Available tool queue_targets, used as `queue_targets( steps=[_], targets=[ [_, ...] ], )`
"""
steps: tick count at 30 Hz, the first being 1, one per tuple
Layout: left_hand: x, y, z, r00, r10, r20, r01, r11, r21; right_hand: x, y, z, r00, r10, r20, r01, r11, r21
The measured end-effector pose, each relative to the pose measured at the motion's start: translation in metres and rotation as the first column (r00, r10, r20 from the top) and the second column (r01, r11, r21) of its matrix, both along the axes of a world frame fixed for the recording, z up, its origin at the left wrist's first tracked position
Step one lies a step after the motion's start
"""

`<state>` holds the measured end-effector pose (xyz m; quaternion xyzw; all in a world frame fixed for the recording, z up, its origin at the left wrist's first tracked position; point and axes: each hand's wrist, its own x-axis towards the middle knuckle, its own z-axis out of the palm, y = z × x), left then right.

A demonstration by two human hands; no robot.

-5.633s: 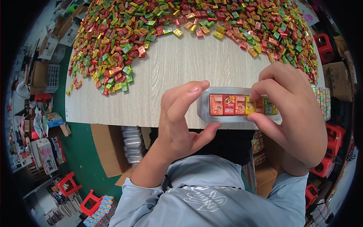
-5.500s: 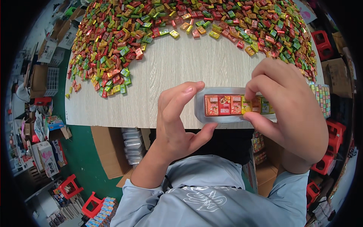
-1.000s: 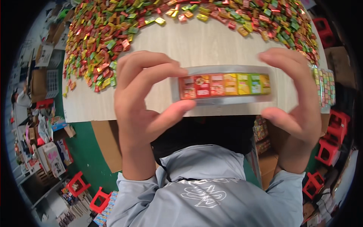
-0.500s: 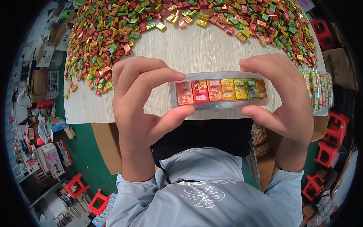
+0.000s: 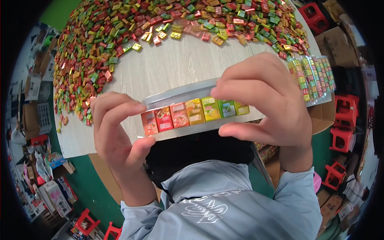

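Observation:
Between my two hands is a narrow clear plastic tray (image 5: 180, 92) above the near part of the table, its right end tilted higher. One row of small wrapped candy blocks (image 5: 179, 116) fills its length, running from orange and red to yellow and green. My left hand (image 5: 114, 132) pinches the tray's left end, fingertips on the upper corner and thumb by the lower one. My right hand (image 5: 268, 102) grips the right part, with a fingertip on the upper edge and the thumb below. The right fingers partly cover that end.
A broad heap of loose wrapped candies (image 5: 132, 24) curves around the far and left sides of the pale wooden table (image 5: 140, 72). Filled clear packs (image 5: 314, 78) stand at the table's right edge. Red stools (image 5: 345, 112) and cardboard boxes (image 5: 338, 46) are to the right.
The tray has shifted left and tipped, its left end dropping lower than its right. Both hands moved with it and keep hold. The whole view has also turned slightly.

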<state>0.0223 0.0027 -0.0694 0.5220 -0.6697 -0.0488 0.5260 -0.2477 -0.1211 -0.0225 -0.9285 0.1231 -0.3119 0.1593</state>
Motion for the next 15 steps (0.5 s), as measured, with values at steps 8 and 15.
queue_targets(
  steps=[8,15],
  targets=[
    [-0.014,0.016,0.015,0.978,0.015,0.206,-0.014,1.000,-0.004,-0.028,0.035,-0.005,0.992,0.003,0.128,0.000,1.000,-0.023],
    [-0.037,0.028,0.028,0.949,-0.142,0.283,0.128,0.990,0.067,-0.062,0.074,-0.004,0.995,-0.082,0.057,0.081,0.996,0.030]
  ],
)
